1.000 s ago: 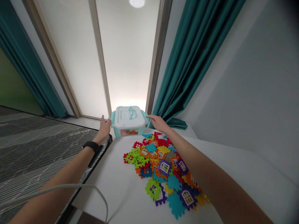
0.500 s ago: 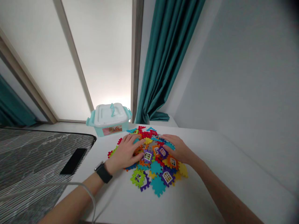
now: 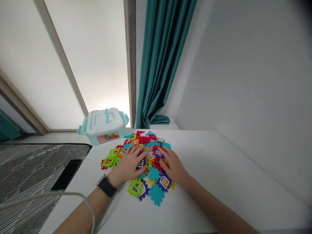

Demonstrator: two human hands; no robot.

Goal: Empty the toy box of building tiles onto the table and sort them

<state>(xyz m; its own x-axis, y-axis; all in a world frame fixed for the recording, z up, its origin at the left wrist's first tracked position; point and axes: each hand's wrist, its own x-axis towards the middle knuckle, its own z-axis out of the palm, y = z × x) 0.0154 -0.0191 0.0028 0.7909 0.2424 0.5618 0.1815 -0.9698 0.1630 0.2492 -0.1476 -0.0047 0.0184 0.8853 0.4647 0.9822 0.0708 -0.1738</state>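
A heap of colourful plastic interlocking puzzle blocks (image 3: 154, 174) lies on the white table (image 3: 195, 208). Several carry white window frames, such as the purple block (image 3: 164, 181) at the near side. My left hand (image 3: 130, 162) rests flat on the left of the heap, fingers spread, a black watch on its wrist. On the right of the heap lies my right hand (image 3: 174, 165), its fingers apart over orange and purple blocks. Neither hand grips a block. At the near edge sit a lime-green block (image 3: 135, 187) and a light-blue block (image 3: 156, 194). Blocks beneath my palms are hidden.
A lidded turquoise box (image 3: 104, 125) stands at the table's far left corner. Left of the table, a black phone (image 3: 66, 175) lies on a grey striped surface. A pale cable (image 3: 73, 194) loops past my left forearm. Behind hang teal curtains (image 3: 163, 65); a wall rises at right.
My right hand has moved nearer, down over the right side of the heap. My left hand has shifted slightly nearer. The whole view has swung a little to the right.
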